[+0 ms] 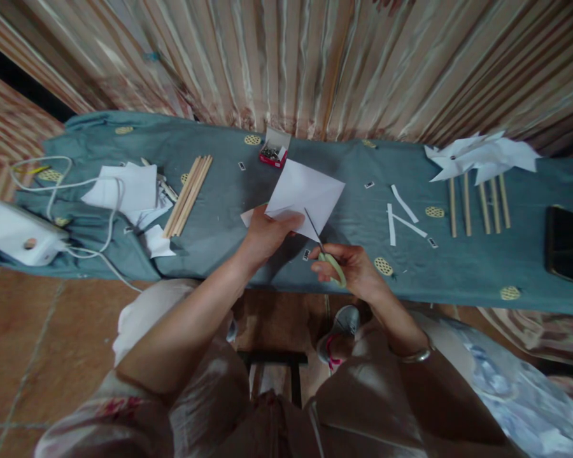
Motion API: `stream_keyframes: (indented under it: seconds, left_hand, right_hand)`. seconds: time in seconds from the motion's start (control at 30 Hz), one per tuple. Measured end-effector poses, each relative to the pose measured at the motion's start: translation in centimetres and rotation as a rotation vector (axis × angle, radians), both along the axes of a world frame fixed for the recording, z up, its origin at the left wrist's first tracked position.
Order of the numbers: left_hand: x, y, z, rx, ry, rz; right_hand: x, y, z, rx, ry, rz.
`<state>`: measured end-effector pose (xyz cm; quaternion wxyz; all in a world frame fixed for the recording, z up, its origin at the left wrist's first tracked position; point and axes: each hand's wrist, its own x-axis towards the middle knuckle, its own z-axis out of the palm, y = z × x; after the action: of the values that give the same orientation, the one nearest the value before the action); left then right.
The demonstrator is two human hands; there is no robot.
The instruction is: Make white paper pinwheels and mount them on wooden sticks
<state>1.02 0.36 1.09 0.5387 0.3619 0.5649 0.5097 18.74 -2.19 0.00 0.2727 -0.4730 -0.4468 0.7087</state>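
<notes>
- head view: a flat, four-cornered sheet of white paper [310, 184], smooth and thin, is held over the middle of the counter [229, 254].
- the left hand [266, 234] grips its lower edge, thumb on top, covering part of it; another white paper piece [249, 216] pokes out beside that hand.
- the right hand [356, 268] is closed around the pale green handles of the scissors [338, 271], whose slim metal blade lies across the sheet near its lower corner.
- just beyond the sheet's top corner is a small red cardboard box [273, 157], flap up, filled with little metallic pieces; whether sheet and box touch, i cannot tell.
- to the right, three narrow paper strips [403, 203] lie loose, two of them meeting.
- to the left, slender round wooden sticks [188, 197] lie side by side, near a messy pile of white papers [134, 187].
- a white cable [88, 184] loops over that pile from a glossy white plastic block [19, 232].
- far right, pointed-bladed paper pinwheels [482, 156] overlap one another above five wooden rods [487, 207]; a dark, shiny phone [569, 245] lies by the edge.
- soft teal cloth with yellow pineapples covers the counter; behind hangs a pleated, striped curtain [286, 63].
</notes>
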Motion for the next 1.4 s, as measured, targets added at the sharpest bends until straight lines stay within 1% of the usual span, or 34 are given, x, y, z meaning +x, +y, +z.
stream_keyframes:
  seconds: [0.1,0.3,0.37,0.43,0.5,0.6,0.67,0.73,0.83,0.93,1.0,1.1,1.27,1.4]
  left_hand:
    - [-0.1,0.0,-0.1,0.001,-0.007,0.001]
    - [-0.9,0.6,0.3,0.013,-0.047,0.051]
    - [-1.2,0.7,0.4,0.014,-0.055,0.061]
    - [-1.3,0.7,0.4,0.019,-0.058,0.062]
    - [-1.3,0.5,0.3,0.037,-0.073,0.054]
    - [-1.2,0.3,-0.2,0.049,-0.072,0.022]
    - [-0.9,0.2,-0.6,0.042,-0.049,-0.012]
    - [-0.7,0.2,-0.9,0.052,-0.032,-0.063]
    - [-0.5,0.2,-1.1,0.060,0.009,-0.170]
    - [-0.3,0.0,-1.1,0.034,0.115,-0.270]
    - [-0.2,-0.1,-1.2,0.027,0.177,-0.317]
    - [-0.1,-0.3,-1.7,0.028,0.199,-0.364]
    - [0.1,-0.6,-2.9,0.071,0.144,-0.379]
    - [0.4,-0.7,-2.7,0.028,0.155,-0.320]
  right_hand:
    - [0.1,0.0,0.3,0.012,-0.022,0.049]
    - [1.6,0.1,1.2,0.029,-0.088,0.228]
    - [2.5,0.3,1.5,0.038,-0.107,0.253]
    - [3.5,0.6,1.7,0.078,-0.122,0.238]
    - [4.3,0.9,1.7,0.137,-0.125,0.175]
    - [4.9,1.3,1.5,0.238,-0.093,-0.028]
    - [4.9,1.4,1.1,0.268,-0.049,-0.141]
    - [4.8,1.6,0.8,0.277,0.000,-0.204]
    - [4.6,2.0,0.3,0.286,0.064,-0.253]
    - [4.2,2.4,0.0,0.288,0.108,-0.274]
    - [3.7,2.6,-0.2,0.283,0.116,-0.304]
    - [2.7,2.8,-0.5,0.255,0.122,-0.376]
    - [1.3,3.2,-0.6,0.216,0.124,-0.434]
    - [0.8,3.7,-0.5,0.231,0.076,-0.497]
